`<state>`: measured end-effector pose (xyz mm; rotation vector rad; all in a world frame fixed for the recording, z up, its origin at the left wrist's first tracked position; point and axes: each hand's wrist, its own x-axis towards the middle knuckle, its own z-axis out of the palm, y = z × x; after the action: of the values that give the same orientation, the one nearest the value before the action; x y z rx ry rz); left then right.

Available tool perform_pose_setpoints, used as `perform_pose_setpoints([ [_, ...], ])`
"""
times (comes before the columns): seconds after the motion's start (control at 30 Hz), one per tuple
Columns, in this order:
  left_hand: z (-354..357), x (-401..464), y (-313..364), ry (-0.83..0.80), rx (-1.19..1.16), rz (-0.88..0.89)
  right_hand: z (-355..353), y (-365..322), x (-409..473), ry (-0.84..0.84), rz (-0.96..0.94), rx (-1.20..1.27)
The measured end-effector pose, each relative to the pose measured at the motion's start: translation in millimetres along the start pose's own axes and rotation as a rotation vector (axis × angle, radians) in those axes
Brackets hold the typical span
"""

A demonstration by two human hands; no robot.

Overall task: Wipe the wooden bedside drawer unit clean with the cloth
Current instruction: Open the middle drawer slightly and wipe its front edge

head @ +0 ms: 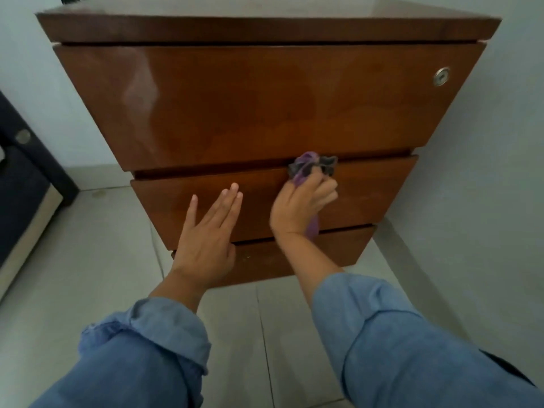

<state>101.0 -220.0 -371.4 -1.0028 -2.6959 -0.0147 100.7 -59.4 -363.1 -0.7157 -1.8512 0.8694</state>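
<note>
Cloth (309,167), purple and grey, is bunched in the right hand's (300,206) curled fingers (325,191) against the middle drawer's (368,192) top edge. Left hand (206,234) lies flat there, fingers straight, thumb apart. Glossy brown wooden drawer unit (250,101) stands on the tiled floor (103,260).

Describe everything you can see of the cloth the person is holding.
The cloth is a small, soft, crumpled rag, purple with dark grey or black parts. It is bunched up in the right hand, whose fingers curl around it. One wad sticks out above the fingers, pressed at the top edge of the middle drawer, near the gap under the top drawer. A purple tail hangs out below the palm, near the wrist. Its full size and shape are hidden by the hand.
</note>
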Motion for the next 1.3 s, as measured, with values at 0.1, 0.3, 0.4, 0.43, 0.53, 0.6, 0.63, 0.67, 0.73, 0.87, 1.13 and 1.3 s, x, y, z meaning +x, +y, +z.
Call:
perform_pose_setpoints([
  [0.1, 1, -5, -6, -0.044, -0.001, -0.040, 16, -7, -27, -0.100, -0.113, -0.077],
  [0.3, -1, -9, -4, -0.023, -0.018, -0.077, 5, 4, -40, -0.340, -0.313, 0.026],
  [0.4, -2, -7, 8, 0.062, -0.012, -0.061, -23, 13, -29, -0.259, -0.083, 0.282],
  [0.43, -2, -4, 13, 0.102, -0.022, -0.038, -32, 17, -22, -0.162, 0.030, 0.359],
  [0.53, -2, 5, 24, 0.152, -0.009, 0.010, -59, 45, 13, 0.174, 0.255, 0.413],
  [0.6, -2, 11, 29, 0.161, 0.031, -0.002, -70, 77, 45, 0.312, 0.327, 0.343],
  [0.63, -2, 14, 30, 0.159, 0.050, -0.018, -71, 95, 60, 0.320, 0.373, 0.302],
  [0.67, -2, 17, 30, 0.159, 0.064, -0.035, -71, 110, 74, 0.298, 0.419, 0.270],
  [0.73, -1, 23, 29, 0.161, 0.088, -0.065, -64, 136, 96, 0.237, 0.477, 0.249],
  [0.87, 6, 30, 30, 0.169, 0.106, -0.095, -53, 133, 90, 0.125, 0.517, 0.082],
  [1.13, 8, 29, 31, 0.170, 0.086, -0.080, -6, 69, -44, -0.381, 0.092, 0.000],
  [1.3, 1, 26, 27, 0.154, 0.137, -0.055, -1, 72, -49, -0.540, 0.011, 0.017],
])
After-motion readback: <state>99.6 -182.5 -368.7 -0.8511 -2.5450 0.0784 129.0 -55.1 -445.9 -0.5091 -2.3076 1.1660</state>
